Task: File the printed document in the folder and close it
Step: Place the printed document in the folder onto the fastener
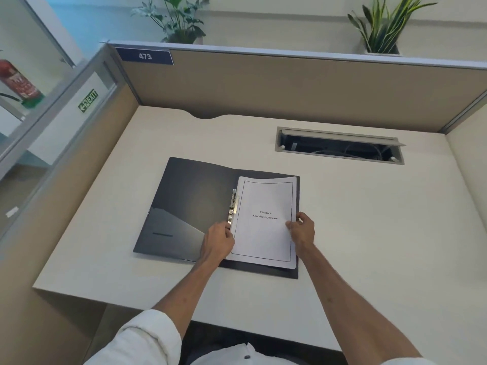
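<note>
Rolled white sleeves (pixel 142 338) sit nearest the viewer, with both bare forearms reaching forward over the desk (pixel 369 233). Landmark for all positions: the black folder (pixel 189 206), lying open and flat on the desk.

Printed document (pixel 264 222): white stapled or stacked sheets with a black border line and a centred heading, lying on the right-hand inner half of the folder, its far edge slightly curled upward.

Metal clip mechanism (pixel 232 206): along the folder's spine, just beside the document's left edge.

Left hand (pixel 218 242): at the folder's spine near the lower end of the clip, fingers curled against the document's left edge; whether they pinch the paper cannot be told.

Right hand (pixel 301 229): at the folder's right side, thumb and fingers closed on the document's right edge.

Cable tray opening (pixel 340 146): recessed in the desk, beyond the folder and to its right.

Partition panel (pixel 290 85): beyond the folder, bearing a blue tag reading 473 (pixel 145 56); two potted plants (pixel 382 27) stand behind it.
</note>
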Demonstrator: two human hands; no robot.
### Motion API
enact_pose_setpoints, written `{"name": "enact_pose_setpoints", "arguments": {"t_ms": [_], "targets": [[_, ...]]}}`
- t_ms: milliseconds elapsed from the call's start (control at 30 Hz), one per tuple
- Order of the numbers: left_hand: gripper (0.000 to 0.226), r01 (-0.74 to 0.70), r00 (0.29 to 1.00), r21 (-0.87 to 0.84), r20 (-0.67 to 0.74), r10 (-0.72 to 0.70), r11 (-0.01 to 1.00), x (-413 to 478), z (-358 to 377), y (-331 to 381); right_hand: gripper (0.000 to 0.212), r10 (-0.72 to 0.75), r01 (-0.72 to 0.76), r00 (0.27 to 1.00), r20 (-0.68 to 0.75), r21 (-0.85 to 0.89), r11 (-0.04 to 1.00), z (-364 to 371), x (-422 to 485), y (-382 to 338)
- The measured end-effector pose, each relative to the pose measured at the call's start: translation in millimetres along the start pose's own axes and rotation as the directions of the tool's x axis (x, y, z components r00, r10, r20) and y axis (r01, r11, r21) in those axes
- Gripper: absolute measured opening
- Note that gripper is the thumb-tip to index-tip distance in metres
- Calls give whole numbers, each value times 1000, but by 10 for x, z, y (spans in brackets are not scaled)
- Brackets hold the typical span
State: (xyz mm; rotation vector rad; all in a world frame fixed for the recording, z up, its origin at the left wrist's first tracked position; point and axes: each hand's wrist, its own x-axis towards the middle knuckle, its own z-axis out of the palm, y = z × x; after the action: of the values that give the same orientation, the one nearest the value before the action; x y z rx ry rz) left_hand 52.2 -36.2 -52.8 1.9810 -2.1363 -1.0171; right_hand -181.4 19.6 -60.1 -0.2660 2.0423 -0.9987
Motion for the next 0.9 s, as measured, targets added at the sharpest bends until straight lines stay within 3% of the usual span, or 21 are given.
{"name": "enact_pose_setpoints", "arguments": {"t_ms": [167, 267, 467, 533, 633, 767, 900], "targets": [[27, -27, 1000, 17, 9, 27, 999, -15, 38, -30, 26, -26, 24, 1000, -8, -154, 988, 48, -47, -48], [29, -29, 1000, 4, 2, 29, 1000, -28, 47, -48, 5, -58, 52, 998, -15, -280, 959, 57, -67, -112], [32, -40, 999, -18, 2, 40, 999, -41, 45, -70, 10, -149, 121, 988, -28, -442, 889, 24, -66, -155], [32, -43, 999, -24, 5, 43, 999, -52, 48, -83, 9, -167, 134, 986, -31, -454, 881, 10, -95, -118], [35, -65, 998, -18, 0, 65, 998, -71, 54, -109, 30, -175, 132, 983, -52, -457, 879, 4, -161, -58], [31, -127, 992, 44, 24, 126, 991, -122, 93, -154, 29, -207, 160, 977, -42, -492, 856, 47, -229, -6], [41, -163, 986, 76, 41, 160, 984, -160, 126, -185, 32, -233, 181, 972, -36, -521, 834, 109, -272, 7]]}}
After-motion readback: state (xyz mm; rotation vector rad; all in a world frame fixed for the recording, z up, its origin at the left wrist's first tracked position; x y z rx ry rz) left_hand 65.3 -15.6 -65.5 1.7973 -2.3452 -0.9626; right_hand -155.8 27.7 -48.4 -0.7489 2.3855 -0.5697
